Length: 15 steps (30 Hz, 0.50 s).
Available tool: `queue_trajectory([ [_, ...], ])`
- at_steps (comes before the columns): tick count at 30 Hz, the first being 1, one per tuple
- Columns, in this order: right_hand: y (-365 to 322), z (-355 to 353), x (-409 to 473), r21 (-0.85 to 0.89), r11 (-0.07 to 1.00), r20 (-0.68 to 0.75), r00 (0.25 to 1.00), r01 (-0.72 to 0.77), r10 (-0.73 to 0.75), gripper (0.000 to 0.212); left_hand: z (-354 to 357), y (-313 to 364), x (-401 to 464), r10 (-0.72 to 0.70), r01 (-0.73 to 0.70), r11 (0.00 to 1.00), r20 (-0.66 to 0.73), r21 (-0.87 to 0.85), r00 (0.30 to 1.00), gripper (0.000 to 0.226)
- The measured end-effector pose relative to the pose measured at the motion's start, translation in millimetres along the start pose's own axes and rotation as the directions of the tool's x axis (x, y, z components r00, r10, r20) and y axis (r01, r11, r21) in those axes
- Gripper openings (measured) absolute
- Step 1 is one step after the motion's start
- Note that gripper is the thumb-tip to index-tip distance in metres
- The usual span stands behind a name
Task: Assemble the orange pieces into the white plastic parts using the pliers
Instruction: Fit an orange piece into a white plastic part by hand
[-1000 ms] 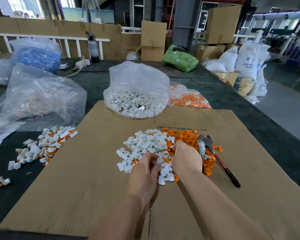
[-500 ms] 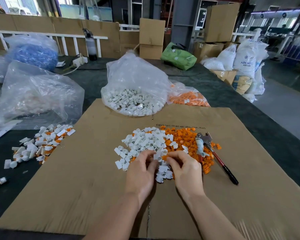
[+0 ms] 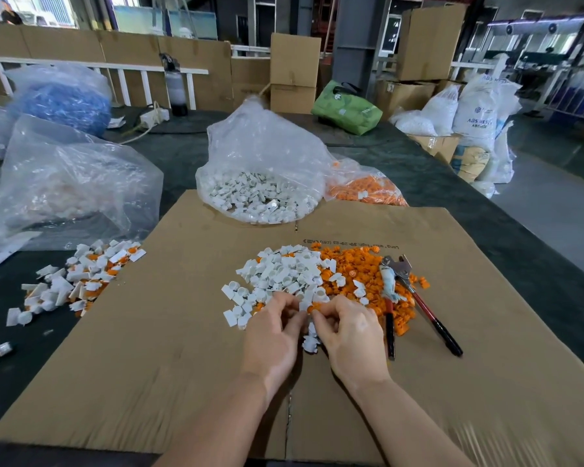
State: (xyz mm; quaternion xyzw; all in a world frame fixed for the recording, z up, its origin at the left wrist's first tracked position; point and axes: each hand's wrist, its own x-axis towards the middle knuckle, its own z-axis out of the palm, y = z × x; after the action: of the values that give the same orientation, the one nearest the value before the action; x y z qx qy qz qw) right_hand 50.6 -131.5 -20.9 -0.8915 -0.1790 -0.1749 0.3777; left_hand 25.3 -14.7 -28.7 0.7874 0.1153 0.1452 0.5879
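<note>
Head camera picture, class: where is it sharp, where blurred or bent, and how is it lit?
Head view: the white parts, orange pieces and pliers are sharp under soft, even light; the cardboard sheet smears at its near right corner; wide-angle bending curves the table edges; the clear bag shows glare; bright windows wash out the far left.

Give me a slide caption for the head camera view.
Both hands, left hand and right hand, pinch small pieces beside idle pliers on cardboard.
</note>
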Motion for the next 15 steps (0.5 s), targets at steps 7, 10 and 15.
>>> queue_trajectory([
  [7,3.3,0.8,-1.4,0.044,0.999,0.051,0.998,-0.032,0.030,0.017,0.2,1.9,-2.3,0.047,-0.050,0.998,0.056,0.043,0.997,0.013],
  [10,4.2,0.1,-1.2,0.099,0.994,0.077,0.996,-0.040,0.033,0.010,-1.1,0.3,1.4,-0.021,0.022,0.999,0.041,-0.040,0.999,0.011],
  [15,3.9,-0.7,-2.2,0.195,0.981,0.035,0.999,-0.015,0.008,0.020,-3.8,1.0,2.0,-0.058,0.061,0.989,0.028,-0.133,0.998,0.020],
])
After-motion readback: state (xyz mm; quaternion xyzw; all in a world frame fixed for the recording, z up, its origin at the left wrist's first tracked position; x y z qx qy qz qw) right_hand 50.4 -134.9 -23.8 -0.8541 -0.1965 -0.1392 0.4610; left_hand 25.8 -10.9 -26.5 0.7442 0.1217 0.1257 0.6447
